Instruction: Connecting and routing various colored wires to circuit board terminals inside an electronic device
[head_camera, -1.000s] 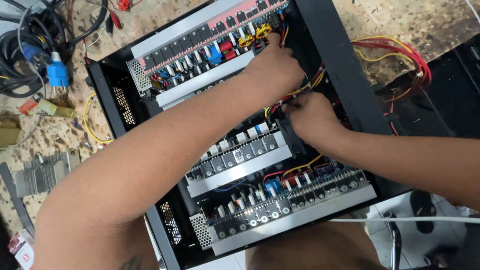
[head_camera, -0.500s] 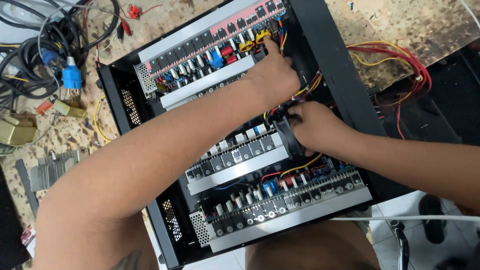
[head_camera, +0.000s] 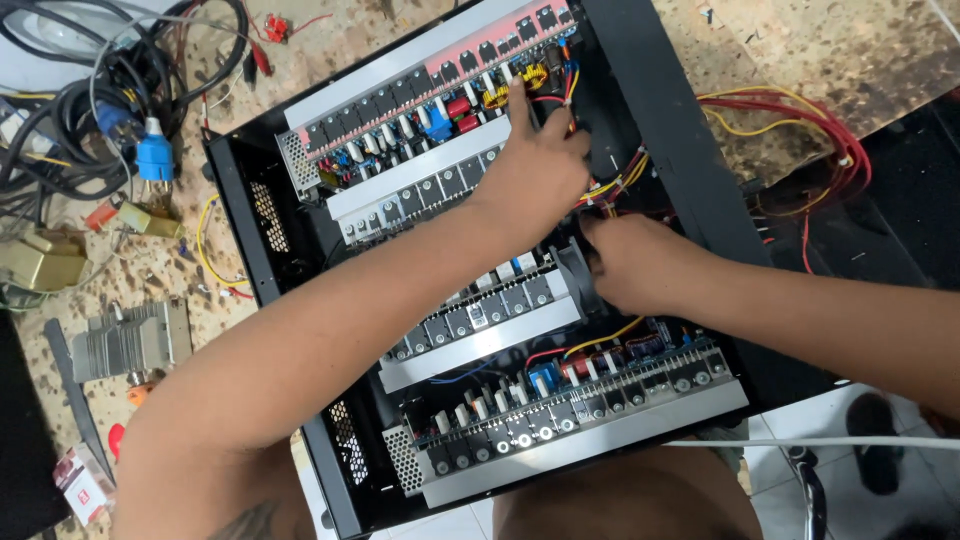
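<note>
Both hands work inside the open black chassis (head_camera: 640, 80) — left hand (head_camera: 545, 165) and right hand (head_camera: 630, 262) among coloured wires (head_camera: 620, 190).

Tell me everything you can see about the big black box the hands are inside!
The black box is an open metal case with no lid, lying flat and turned slantwise on a speckled worktable. Its walls look like painted sheet metal, with vent holes on one side. Inside sit rows of circuit boards bolted to silvery bars, crowded with small parts, plus red and yellow wires. The left hand and right hand both reach into the wiring near its far wall. More red wires trail out over that wall.
</note>
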